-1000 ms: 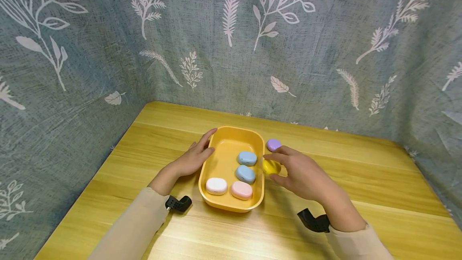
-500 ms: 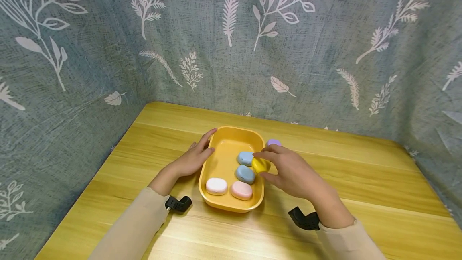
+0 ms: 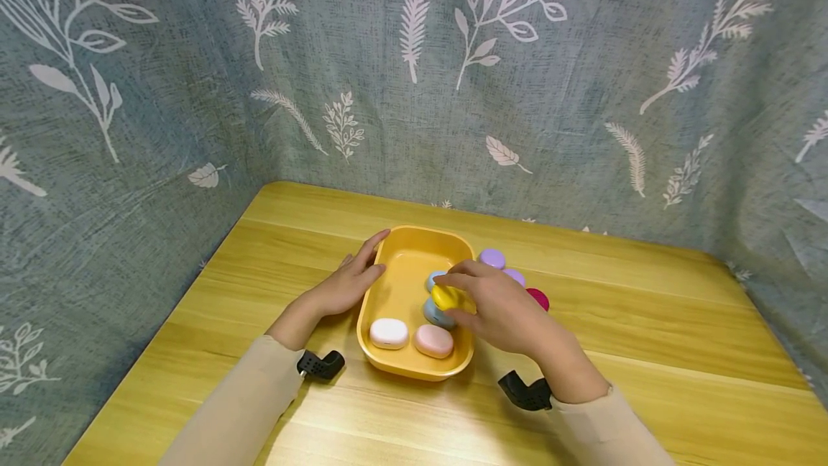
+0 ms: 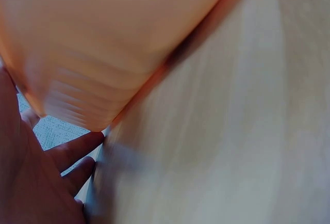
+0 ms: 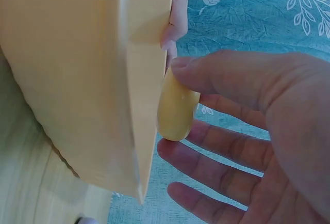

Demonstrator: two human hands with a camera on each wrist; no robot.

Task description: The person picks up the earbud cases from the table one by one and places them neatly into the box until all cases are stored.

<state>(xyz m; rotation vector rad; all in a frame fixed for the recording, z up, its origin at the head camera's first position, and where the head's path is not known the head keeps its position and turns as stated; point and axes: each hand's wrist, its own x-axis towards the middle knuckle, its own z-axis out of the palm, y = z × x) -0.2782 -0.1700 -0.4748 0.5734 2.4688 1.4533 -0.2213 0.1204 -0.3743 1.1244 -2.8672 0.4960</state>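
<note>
In the head view my right hand (image 3: 501, 308) is over the right side of an orange-yellow plastic tray (image 3: 401, 272). Between thumb and fingertips it pinches a yellow earbud case (image 3: 443, 298), which partly covers two blue cases in the tray, one farther back (image 3: 433, 281) and one nearer (image 3: 438, 313). The right wrist view has the yellow case (image 5: 178, 108) held above the tray's rim. My left hand (image 3: 343, 282) rests against the tray's left side, fingers extended along its outer wall. A white case (image 3: 389, 334) and a pink case (image 3: 434, 341) lie at the tray's near end.
Just right of the tray on the wooden table (image 3: 647, 322) lie two purple cases, one farther back (image 3: 492, 258) and one partly behind the hand (image 3: 514, 277), plus a dark red case (image 3: 538, 298). A patterned curtain (image 3: 362, 128) closes off the back and sides.
My right hand has carried the yellow case leftward from beside the tray, across its right rim, to above the blue cases. The purple and red cases behind it have come into sight. My left hand stays put.
</note>
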